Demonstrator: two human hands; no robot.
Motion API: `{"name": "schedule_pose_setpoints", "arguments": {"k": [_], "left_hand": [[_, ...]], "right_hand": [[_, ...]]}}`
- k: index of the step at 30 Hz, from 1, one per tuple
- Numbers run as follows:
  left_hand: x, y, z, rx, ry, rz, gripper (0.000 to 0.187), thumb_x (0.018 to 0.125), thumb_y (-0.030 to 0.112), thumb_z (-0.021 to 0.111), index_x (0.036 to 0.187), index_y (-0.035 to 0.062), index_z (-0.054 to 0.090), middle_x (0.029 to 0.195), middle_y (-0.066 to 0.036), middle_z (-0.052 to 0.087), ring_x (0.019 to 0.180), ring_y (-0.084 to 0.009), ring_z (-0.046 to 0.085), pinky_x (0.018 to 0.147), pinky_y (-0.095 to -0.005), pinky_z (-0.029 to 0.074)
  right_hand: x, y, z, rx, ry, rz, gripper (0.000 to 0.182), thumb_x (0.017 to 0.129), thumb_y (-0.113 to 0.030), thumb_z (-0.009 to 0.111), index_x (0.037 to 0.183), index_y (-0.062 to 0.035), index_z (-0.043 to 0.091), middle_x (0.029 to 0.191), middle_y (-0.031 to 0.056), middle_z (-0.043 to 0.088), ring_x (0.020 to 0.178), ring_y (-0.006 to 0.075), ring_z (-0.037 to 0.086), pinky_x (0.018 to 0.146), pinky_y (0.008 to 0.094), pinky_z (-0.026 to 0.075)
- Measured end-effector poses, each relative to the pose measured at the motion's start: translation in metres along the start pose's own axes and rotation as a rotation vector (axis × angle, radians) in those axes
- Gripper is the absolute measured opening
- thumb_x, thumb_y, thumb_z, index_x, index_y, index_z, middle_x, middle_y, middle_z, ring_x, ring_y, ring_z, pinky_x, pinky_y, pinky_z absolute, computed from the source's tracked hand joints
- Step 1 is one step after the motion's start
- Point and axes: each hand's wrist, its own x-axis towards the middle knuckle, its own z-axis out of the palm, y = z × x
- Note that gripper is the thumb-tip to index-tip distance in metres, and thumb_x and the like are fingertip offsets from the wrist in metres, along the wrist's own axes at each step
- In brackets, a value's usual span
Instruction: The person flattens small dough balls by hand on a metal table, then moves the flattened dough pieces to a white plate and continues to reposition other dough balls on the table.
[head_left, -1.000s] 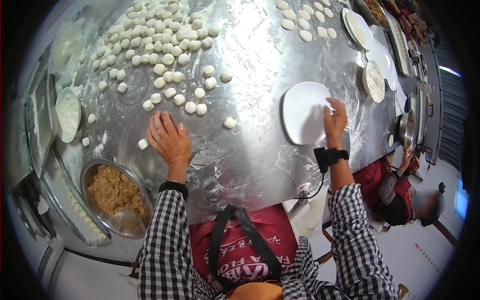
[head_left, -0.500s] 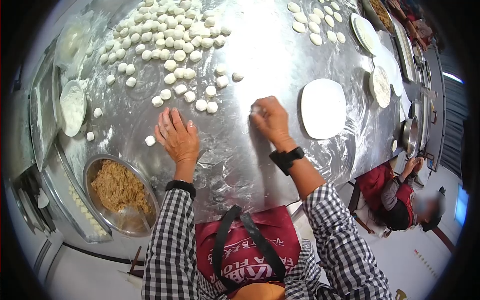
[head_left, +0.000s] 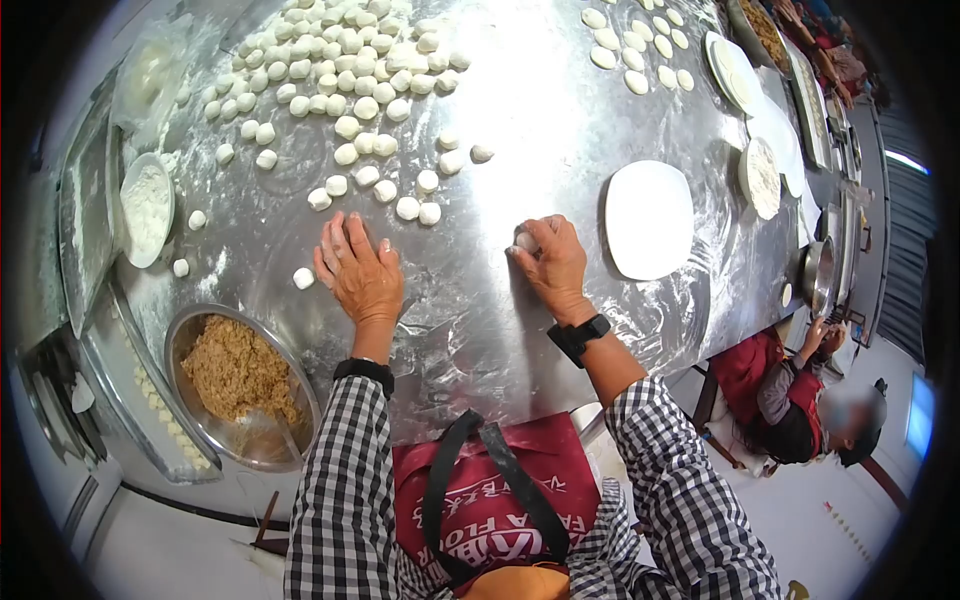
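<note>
My right hand point(head_left: 556, 265) is closed around a small piece of dough point(head_left: 526, 241), which shows between thumb and fingers just above the metal table. To its left, my left hand point(head_left: 362, 272) rests palm down, fingers spread; whatever may lie under the palm is hidden. Just beyond those fingertips sit loose dough balls point(head_left: 408, 208), and a single dough piece point(head_left: 303, 279) lies left of the hand. Farther back, a large group of floured dough balls point(head_left: 340, 60) covers the table's upper left.
A white square plate point(head_left: 648, 220) lies right of my right hand. At the left are a bowl of flour point(head_left: 147, 212) and a metal bowl of brown filling point(head_left: 238, 375). Flattened dough rounds point(head_left: 634, 58) lie at the back right. Another person point(head_left: 790, 390) sits at the lower right.
My right hand has come slightly nearer to me and turned, so the dough in it shows more. My left hand has barely moved. The view has shifted a little.
</note>
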Motion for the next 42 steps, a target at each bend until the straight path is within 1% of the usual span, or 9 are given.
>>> {"name": "schedule_pose_setpoints", "arguments": {"k": [9, 14, 18, 31, 32, 36, 38, 41, 42], "left_hand": [[0.0, 0.002, -0.003, -0.032, 0.009, -0.005, 0.052, 0.087, 0.024, 0.055, 0.134, 0.008, 0.041, 0.143, -0.01, 0.035, 0.133, -0.0306, 0.031, 0.109, -0.0509, 0.02], [0.002, 0.004, -0.006, -0.034, -0.015, -0.011, 0.051, 0.088, 0.023, 0.054, 0.134, 0.0073, 0.04, 0.143, -0.011, 0.035, 0.134, -0.0302, 0.031, 0.11, -0.0503, 0.02], [0.003, 0.004, -0.01, -0.042, -0.051, -0.015, 0.052, 0.088, 0.023, 0.055, 0.135, 0.0068, 0.039, 0.142, -0.011, 0.035, 0.134, -0.0306, 0.031, 0.11, -0.0509, 0.019], [0.003, 0.003, -0.012, -0.078, -0.048, 0.004, 0.052, 0.089, 0.022, 0.054, 0.135, 0.0062, 0.037, 0.142, -0.013, 0.035, 0.134, -0.032, 0.03, 0.108, -0.0528, 0.019], [0.003, 0.003, -0.011, -0.068, -0.047, -0.005, 0.052, 0.089, 0.022, 0.054, 0.135, 0.0068, 0.037, 0.143, -0.012, 0.035, 0.134, -0.0319, 0.03, 0.109, -0.0517, 0.019], [0.001, 0.002, -0.007, -0.044, -0.031, -0.006, 0.055, 0.086, 0.024, 0.058, 0.134, 0.0073, 0.038, 0.143, -0.012, 0.033, 0.135, -0.031, 0.029, 0.11, -0.0517, 0.02], [0.001, 0.002, -0.006, -0.042, -0.013, -0.003, 0.054, 0.086, 0.024, 0.057, 0.134, 0.0075, 0.038, 0.144, -0.012, 0.033, 0.135, -0.0309, 0.029, 0.11, -0.0515, 0.02], [0.001, 0.001, -0.004, -0.039, -0.008, -0.002, 0.054, 0.087, 0.024, 0.057, 0.135, 0.0077, 0.038, 0.143, -0.011, 0.033, 0.134, -0.0307, 0.03, 0.11, -0.0515, 0.02], [0.0, 0.002, -0.005, -0.043, -0.009, -0.003, 0.054, 0.086, 0.024, 0.057, 0.135, 0.0077, 0.038, 0.143, -0.011, 0.034, 0.134, -0.0307, 0.03, 0.11, -0.0515, 0.02]], "right_hand": [[0.037, 0.006, 0.006, 0.074, 0.251, 0.002, 0.035, 0.085, -0.034, 0.061, 0.105, -0.0061, 0.059, 0.099, 0.0128, 0.059, 0.096, 0.0328, 0.052, 0.085, 0.0444, 0.039], [0.043, -0.017, 0.035, -0.302, -0.019, 0.051, 0.054, 0.089, -0.034, 0.055, 0.134, -0.0065, 0.041, 0.145, 0.0197, 0.03, 0.134, 0.0408, 0.027, 0.107, 0.0557, 0.019], [0.041, -0.02, 0.046, -0.407, -0.062, 0.08, 0.063, 0.089, -0.037, 0.053, 0.143, -0.0089, 0.032, 0.15, 0.0185, 0.024, 0.138, 0.0395, 0.02, 0.109, 0.0568, 0.015], [0.044, -0.019, 0.043, -0.369, -0.04, 0.047, 0.062, 0.086, -0.036, 0.056, 0.14, -0.0107, 0.036, 0.149, 0.0165, 0.023, 0.136, 0.0405, 0.019, 0.108, 0.0578, 0.014], [0.045, -0.017, 0.043, -0.385, 0.07, -0.006, 0.054, 0.086, -0.032, 0.057, 0.133, -0.0069, 0.046, 0.141, 0.0177, 0.038, 0.131, 0.038, 0.031, 0.107, 0.0519, 0.022], [0.055, 0.015, 0.011, 0.54, 0.114, 0.216, 0.032, 0.089, -0.021, 0.055, 0.11, 0.0021, 0.061, 0.11, 0.017, 0.062, 0.107, 0.0272, 0.057, 0.092, 0.0355, 0.044], [0.038, 0.009, -0.023, 0.676, -0.098, 0.41, 0.028, 0.09, -0.022, 0.054, 0.1, 0.0019, 0.065, 0.099, 0.0117, 0.066, 0.09, 0.0187, 0.062, 0.08, 0.0328, 0.049], [0.014, -0.009, -0.038, 0.537, -0.844, 0.571, 0.028, 0.092, -0.022, 0.057, 0.102, 0.0026, 0.065, 0.092, 0.0065, 0.068, 0.086, 0.0096, 0.06, 0.077, 0.0245, 0.048], [0.007, -0.01, -0.03, 0.367, -0.922, 0.356, 0.021, 0.085, -0.02, 0.058, 0.095, -0.0048, 0.067, 0.087, 0.0104, 0.069, 0.078, 0.0219, 0.065, 0.071, 0.0348, 0.05]]}}
